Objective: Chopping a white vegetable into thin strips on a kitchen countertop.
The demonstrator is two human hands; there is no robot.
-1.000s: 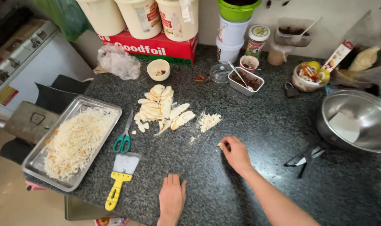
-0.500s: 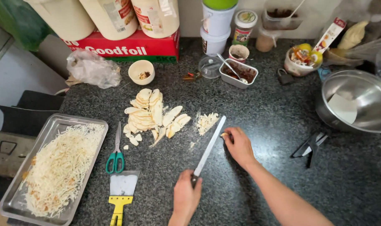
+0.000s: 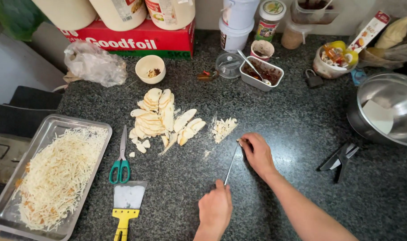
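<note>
Left hand (image 3: pixel 215 209) grips knife (image 3: pixel 231 163), right hand (image 3: pixel 257 152) pinches 1 small pale piece (image 3: pixel 240 142) at blade tip (slicing step); next cut needs fingers clear.

Even, bright overhead light, sharp in the middle, soft and bent at the edges.

Light falls flat across the speckled counter (image 3: pixel 301 134), so shadows are short and faint, a thin one hugging the scissors (image 3: pixel 121 156). The steel bowl (image 3: pixel 386 111) throws a pale glare off its inner wall, and the metal tray (image 3: pixel 56 125) glints along its rim. Corners stretch and curve from the wide lens; the white tubs (image 3: pixel 123 11) up top look slightly smeared.
</note>
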